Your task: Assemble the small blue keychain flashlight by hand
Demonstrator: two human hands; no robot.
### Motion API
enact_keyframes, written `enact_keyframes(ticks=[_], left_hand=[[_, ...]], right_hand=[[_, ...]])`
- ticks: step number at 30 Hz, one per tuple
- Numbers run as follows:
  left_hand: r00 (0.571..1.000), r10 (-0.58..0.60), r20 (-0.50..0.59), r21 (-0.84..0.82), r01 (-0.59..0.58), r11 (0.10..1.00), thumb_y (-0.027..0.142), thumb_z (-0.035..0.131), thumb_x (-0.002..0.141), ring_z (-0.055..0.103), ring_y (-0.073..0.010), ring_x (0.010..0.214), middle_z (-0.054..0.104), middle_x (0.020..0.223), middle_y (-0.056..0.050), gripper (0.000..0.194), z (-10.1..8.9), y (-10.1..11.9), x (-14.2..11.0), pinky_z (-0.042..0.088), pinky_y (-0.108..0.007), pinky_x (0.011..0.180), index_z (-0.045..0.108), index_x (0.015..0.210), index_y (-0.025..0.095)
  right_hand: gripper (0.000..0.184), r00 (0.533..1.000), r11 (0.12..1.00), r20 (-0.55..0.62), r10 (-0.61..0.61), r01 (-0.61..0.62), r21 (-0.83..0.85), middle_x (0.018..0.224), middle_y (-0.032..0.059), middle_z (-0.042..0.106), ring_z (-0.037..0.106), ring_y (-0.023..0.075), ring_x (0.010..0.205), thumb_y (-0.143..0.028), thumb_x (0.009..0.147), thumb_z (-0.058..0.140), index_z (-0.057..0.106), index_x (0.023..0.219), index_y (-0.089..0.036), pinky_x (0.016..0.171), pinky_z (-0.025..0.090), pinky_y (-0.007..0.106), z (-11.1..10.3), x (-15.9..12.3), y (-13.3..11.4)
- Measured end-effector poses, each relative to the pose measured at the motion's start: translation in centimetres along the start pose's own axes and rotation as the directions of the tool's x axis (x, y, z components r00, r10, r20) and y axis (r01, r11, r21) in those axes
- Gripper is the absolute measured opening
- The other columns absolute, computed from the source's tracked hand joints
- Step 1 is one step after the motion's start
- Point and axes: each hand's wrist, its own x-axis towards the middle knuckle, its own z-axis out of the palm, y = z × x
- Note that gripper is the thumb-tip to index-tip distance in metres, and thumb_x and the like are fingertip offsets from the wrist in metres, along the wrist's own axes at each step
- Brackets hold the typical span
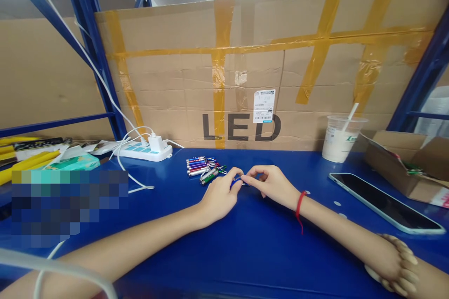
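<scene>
Between thumb and fingers, my left hand (220, 196) pinches a small blue metallic tube (237, 181) that looks like a keychain flashlight. My right hand (275, 184) meets it from the other side, fingers pinched at the tube's right end. What exactly those right fingertips grip is mostly covered. Just behind and left of my left hand lies a row of similar keychain flashlights (199, 164) in blue, purple, red and silver. A green one (209, 176) lies nearest my left hand, with metal rings and clips beside it.
A blue tabletop (245, 252) carries a white power strip (143, 150) with cables at left. At right are a phone (384, 201), a drink cup with straw (342, 140) and an open cardboard box (407, 163). A large cardboard panel (168, 88) stands behind. A white cable (70, 268) crosses the lower left.
</scene>
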Motion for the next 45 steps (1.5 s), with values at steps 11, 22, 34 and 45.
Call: enact_keyframes(ticks=[11, 22, 34, 45], left_hand=[[0.996, -0.005, -0.094, 0.016, 0.007, 1.000, 0.024, 0.039, 0.087, 0.065, -0.0223, 0.088, 0.069, 0.096, 0.000, 0.023, 0.2, -0.2, -0.4, 0.047, -0.032, 0.074, 0.053, 0.106, 0.029], [0.999, 0.007, 0.053, -0.013, -0.006, 1.000, 0.027, 0.035, 0.090, 0.065, -0.0213, 0.077, 0.069, 0.086, -0.001, 0.024, -0.8, 0.9, -1.0, 0.049, -0.029, 0.065, 0.056, 0.102, 0.024], [0.999, -0.016, -0.041, -0.071, 0.013, 0.997, 0.024, 0.034, 0.093, 0.062, -0.0168, 0.069, 0.066, 0.084, 0.000, 0.020, -0.3, 2.7, -1.6, 0.045, -0.024, 0.059, 0.051, 0.103, 0.023], [0.998, 0.031, -0.060, -0.149, -0.040, 0.988, 0.022, 0.034, 0.093, 0.061, -0.0172, 0.080, 0.064, 0.092, -0.003, 0.019, 0.2, 2.3, -1.8, 0.045, -0.025, 0.071, 0.050, 0.103, 0.020]], right_hand=[[0.036, 0.964, 0.966, -0.093, -0.250, 0.243, -0.087, 0.076, 0.0051, 0.063, 0.047, 0.0073, 0.039, -0.051, 0.075, 0.059, 0.072, 0.082, -0.018, 0.040, 0.040, 0.023, -0.8, 0.0, 0.5], [0.010, 0.929, 0.949, -0.198, -0.312, 0.314, -0.020, 0.075, 0.0018, 0.058, 0.050, 0.0065, 0.044, -0.030, 0.076, 0.065, 0.070, 0.071, -0.022, 0.039, 0.044, 0.020, -0.7, -0.7, 0.0], [0.028, 0.989, 0.930, -0.143, 0.036, 0.019, 0.367, 0.078, 0.0030, 0.053, 0.046, 0.0051, 0.041, -0.043, 0.064, 0.072, 0.062, 0.062, -0.017, 0.034, 0.042, 0.020, -0.2, -0.7, -0.2], [0.025, 0.996, 0.905, -0.084, 0.012, 0.025, 0.424, 0.083, 0.0034, 0.052, 0.047, 0.0060, 0.045, -0.041, 0.071, 0.067, 0.058, 0.068, -0.017, 0.038, 0.042, 0.021, -0.3, -1.0, -0.8]])
